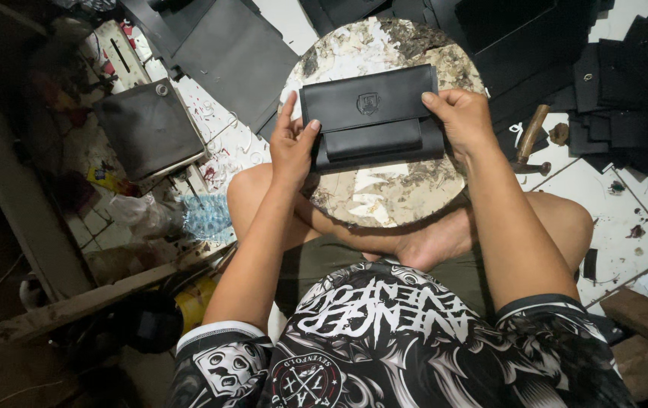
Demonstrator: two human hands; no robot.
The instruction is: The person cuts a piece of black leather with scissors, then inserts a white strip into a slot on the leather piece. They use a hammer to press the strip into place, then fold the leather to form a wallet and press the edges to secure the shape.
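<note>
A black leather wallet (371,115) with a small embossed crest lies flat on a round, glue-stained work board (384,193). My left hand (293,143) grips the wallet's left edge, thumb on top. My right hand (461,115) holds its right edge, fingers curled over the corner. The wallet's flap is folded down over a lower pocket strip. I sit cross-legged on the floor with the board resting by my knees.
A wooden-handled hammer (529,143) lies on the white tiles right of the board. Stacks of black leather pieces (626,83) fill the upper right. A dark grey leather panel (148,127) and larger sheets (225,53) lie at upper left. A wooden plank (74,306) runs along the left.
</note>
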